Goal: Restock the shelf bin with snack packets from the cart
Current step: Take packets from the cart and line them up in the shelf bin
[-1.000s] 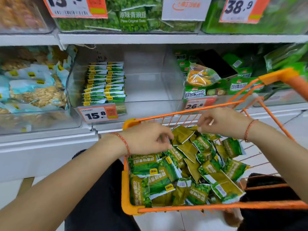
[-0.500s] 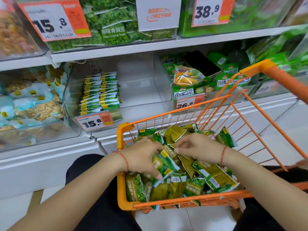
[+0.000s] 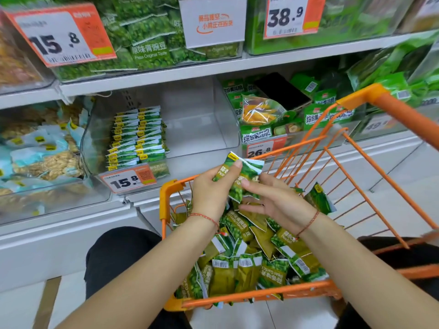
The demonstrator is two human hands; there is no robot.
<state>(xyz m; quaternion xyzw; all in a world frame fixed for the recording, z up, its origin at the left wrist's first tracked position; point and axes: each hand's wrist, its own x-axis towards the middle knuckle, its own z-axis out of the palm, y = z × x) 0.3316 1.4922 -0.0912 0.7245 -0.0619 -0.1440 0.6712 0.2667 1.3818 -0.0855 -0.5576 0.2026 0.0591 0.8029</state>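
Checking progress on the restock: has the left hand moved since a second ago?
Yes. The left hand has risen out of the orange cart, gripping green snack packets above its front rim, nearer the shelf bin.

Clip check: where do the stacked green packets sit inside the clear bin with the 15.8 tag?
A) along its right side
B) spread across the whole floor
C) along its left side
C: the stacked packets stand in rows on the left of the clear bin, with its right part bare.
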